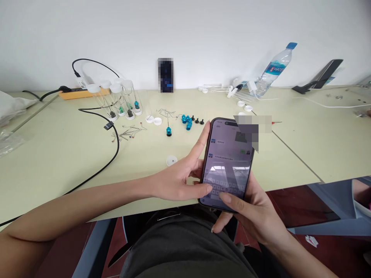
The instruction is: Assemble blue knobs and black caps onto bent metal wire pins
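My left hand and my right hand hold a smartphone between them, over the table's front edge. Its lit screen shows a chat with a keyboard along the bottom. Both thumbs rest over the keys. The left index finger runs up the phone's left side, while the right fingers are partly hidden behind it. Past the phone on the table lie several blue metallic pieces and small black parts. One blue piece with a thin wire stands apart, and a white cap lies nearer.
Clear tubes with white caps stand at the back left, beside an orange power strip. A black cable crosses the left side. Thin metal pieces lie scattered. A second phone and a water bottle lean against the wall.
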A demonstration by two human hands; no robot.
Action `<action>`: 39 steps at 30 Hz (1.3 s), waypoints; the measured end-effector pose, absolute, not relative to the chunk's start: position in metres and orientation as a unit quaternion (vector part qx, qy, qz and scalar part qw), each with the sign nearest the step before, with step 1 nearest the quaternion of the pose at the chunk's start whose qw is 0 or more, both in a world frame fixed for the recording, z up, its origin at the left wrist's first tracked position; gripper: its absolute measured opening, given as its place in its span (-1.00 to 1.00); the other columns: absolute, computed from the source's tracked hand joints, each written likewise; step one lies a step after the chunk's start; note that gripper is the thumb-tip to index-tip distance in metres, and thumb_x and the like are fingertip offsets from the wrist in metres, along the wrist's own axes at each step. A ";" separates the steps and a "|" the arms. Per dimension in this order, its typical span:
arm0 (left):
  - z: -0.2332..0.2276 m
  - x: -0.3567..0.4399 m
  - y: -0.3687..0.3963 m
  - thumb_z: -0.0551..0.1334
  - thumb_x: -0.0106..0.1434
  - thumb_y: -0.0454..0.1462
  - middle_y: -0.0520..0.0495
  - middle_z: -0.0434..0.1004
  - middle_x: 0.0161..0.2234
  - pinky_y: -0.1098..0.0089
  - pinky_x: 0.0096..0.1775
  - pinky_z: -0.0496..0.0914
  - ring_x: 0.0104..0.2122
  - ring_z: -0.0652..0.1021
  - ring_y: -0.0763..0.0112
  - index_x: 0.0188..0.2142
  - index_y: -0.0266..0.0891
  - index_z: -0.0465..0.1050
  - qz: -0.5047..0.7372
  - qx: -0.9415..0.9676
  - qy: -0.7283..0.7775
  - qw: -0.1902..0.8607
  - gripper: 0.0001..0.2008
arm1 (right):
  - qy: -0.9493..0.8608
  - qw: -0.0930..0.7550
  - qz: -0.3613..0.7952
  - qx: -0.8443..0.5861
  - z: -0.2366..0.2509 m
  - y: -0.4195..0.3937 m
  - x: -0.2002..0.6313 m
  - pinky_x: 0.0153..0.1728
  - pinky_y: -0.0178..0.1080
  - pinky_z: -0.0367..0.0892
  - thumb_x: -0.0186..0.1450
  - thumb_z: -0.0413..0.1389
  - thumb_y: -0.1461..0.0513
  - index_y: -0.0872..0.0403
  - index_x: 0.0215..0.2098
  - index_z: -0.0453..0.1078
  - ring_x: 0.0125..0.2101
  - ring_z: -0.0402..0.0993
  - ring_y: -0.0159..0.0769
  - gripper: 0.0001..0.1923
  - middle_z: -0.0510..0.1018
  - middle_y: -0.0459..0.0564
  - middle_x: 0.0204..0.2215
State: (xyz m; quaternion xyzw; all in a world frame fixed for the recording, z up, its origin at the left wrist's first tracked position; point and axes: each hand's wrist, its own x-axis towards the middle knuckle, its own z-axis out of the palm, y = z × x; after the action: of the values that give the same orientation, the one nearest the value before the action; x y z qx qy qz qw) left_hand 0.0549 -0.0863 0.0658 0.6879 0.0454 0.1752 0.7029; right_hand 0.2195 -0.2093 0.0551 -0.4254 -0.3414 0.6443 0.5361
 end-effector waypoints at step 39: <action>0.065 0.054 -0.086 0.15 0.35 -0.21 -0.14 0.41 0.07 0.10 0.04 0.33 -0.06 0.50 0.24 0.30 0.05 -0.74 0.190 0.703 0.020 0.685 -0.04 | -0.322 0.534 0.694 -0.360 0.050 -0.209 0.228 -0.32 0.06 0.56 0.32 0.07 0.24 -0.27 0.35 -0.13 -0.34 0.57 -0.19 -0.27 0.41 0.05 0.12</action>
State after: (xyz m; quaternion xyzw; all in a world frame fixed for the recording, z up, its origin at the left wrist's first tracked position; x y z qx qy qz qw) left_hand 0.0536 -0.0859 0.0651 0.7034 0.0202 0.1898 0.6847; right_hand 0.2282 -0.2094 0.0498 -0.3602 -0.3221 0.6939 0.5338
